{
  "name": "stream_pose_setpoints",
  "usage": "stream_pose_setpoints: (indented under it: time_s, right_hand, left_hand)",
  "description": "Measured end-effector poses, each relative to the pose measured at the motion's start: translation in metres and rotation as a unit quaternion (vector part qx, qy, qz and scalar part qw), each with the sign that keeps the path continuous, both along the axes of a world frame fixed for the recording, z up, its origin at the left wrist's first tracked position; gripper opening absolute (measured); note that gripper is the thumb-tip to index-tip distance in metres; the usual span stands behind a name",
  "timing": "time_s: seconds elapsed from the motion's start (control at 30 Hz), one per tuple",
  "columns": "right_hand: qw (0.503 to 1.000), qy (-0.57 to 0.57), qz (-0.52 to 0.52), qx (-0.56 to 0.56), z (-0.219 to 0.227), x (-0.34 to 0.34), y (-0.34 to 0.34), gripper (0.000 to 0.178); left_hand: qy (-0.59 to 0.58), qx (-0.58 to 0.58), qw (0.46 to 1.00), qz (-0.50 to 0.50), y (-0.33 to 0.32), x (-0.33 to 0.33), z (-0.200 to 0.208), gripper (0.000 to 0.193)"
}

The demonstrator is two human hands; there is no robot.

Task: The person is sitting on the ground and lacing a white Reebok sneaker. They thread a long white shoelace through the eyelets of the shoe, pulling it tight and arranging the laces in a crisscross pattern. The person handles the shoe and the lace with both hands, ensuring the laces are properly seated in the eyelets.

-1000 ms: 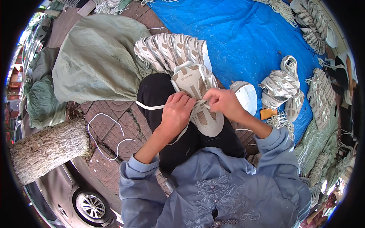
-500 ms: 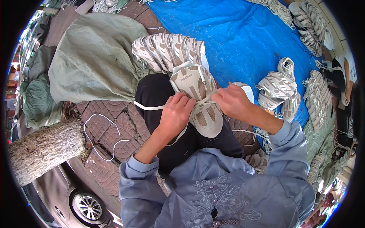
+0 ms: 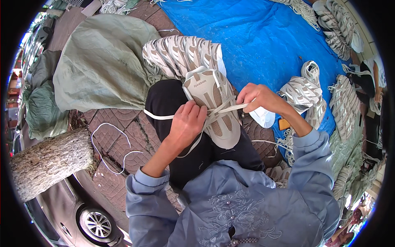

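A beige and white shoe upper [image 3: 224,131], with mesh panels and no visible sole, rests across my dark-trousered knees. Flat cream lace crosses over its middle. My left hand [image 3: 188,122] is closed at the upper's left edge, its fingertips partly hidden there. From beneath that hand a length of lace [image 3: 160,117] runs out over my left knee, and another loop hangs below. To the right of the upper, my right hand [image 3: 260,99] pinches the shoelace [image 3: 233,108] and holds it stretched sideways.
Stacked shoe uppers [image 3: 183,55] stand beyond my knees; more uppers [image 3: 302,94] lie on a blue tarp [image 3: 255,45] to the right. A grey-green sack [image 3: 103,61] is at far left, above a tree trunk [image 3: 53,162]. A loose white lace [image 3: 108,164] lies on the paving. A car [image 3: 78,210] stands lower left.
My right hand has moved rightward away from the upper, drawing the lace out straight. My left hand has stayed nearly in place at the upper's left edge.
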State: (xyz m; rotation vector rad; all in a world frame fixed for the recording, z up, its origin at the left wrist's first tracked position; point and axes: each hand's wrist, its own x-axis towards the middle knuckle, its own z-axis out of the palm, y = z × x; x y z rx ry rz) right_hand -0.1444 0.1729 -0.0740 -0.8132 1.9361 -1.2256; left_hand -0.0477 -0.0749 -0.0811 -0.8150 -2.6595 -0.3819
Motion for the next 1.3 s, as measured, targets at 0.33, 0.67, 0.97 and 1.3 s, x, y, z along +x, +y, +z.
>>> stream_pose_setpoints:
  time_s: [0.33,0.67,0.97,1.3]
  right_hand:
    - [0.977,-0.199,-0.081,0.002,-0.043,0.007,-0.024,0.011]
    - [0.966,-0.142,-0.206,0.07,-0.098,0.012,-0.024,0.012]
    - [0.939,0.074,-0.337,-0.007,-0.038,-0.071,0.057,0.015]
    - [0.922,0.144,-0.354,0.066,-0.001,-0.113,0.078,0.012]
  left_hand:
    - [0.0,-0.115,0.991,0.065,-0.097,0.006,0.047,0.025]
    - [0.044,-0.17,0.971,0.159,-0.116,-0.045,0.058,0.013]
    - [-0.231,0.122,0.957,0.124,0.011,0.044,0.026,0.018]
    - [-0.403,0.383,0.81,0.185,-0.008,0.023,0.021,0.015]
